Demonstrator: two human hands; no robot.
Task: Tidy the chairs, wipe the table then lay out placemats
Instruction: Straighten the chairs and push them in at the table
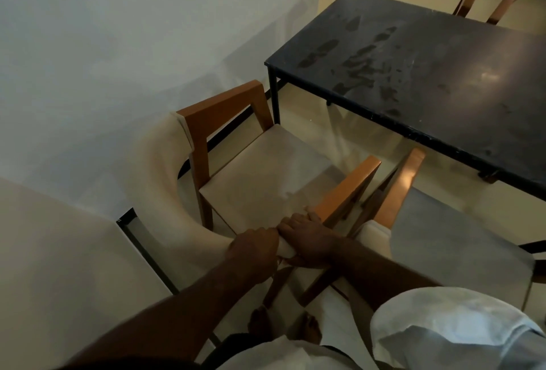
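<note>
Both forearms reach forward and down, hands side by side; the left hand [254, 248] curls over the cream backrest of the chair [266, 180]; the right hand [310, 239] grips the same edge where it meets the wooden armrest; their fingertips are hidden behind that edge. The chair stands near the smudged black table [428, 74], not touching it; a second chair [443, 222] just beside is partly covered by a white sleeve [443, 325].

The one camera rides on the person's head, looking steeply down, close over the chair [266, 168], the dark counter [428, 74] just beyond.
</note>
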